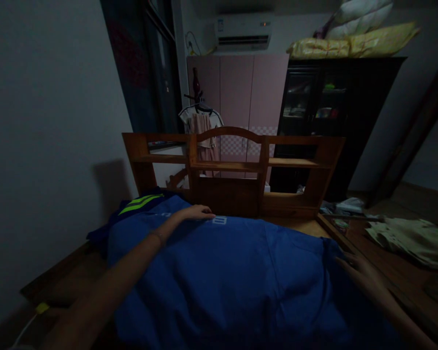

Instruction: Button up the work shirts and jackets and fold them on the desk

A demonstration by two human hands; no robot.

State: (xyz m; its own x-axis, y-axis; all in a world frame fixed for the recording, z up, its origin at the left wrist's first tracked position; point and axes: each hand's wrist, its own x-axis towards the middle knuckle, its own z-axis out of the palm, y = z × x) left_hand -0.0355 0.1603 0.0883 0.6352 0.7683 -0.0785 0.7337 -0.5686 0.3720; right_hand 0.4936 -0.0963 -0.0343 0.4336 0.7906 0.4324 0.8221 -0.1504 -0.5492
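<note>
The blue garment (222, 272) is laid out before the wooden shelf unit (226, 166), with darker striped cloth (140, 204) under its far left side. The far edge is touched by the left hand (196, 212) beside a white print (219, 220), its fingers loosely bent; the right hand (359, 272) is placed at the right edge, fingers partly extended. Whether cloth is pinched by either cannot be told. Spreading or straightening seems in hand; next, both edges need to be held evenly.
</note>
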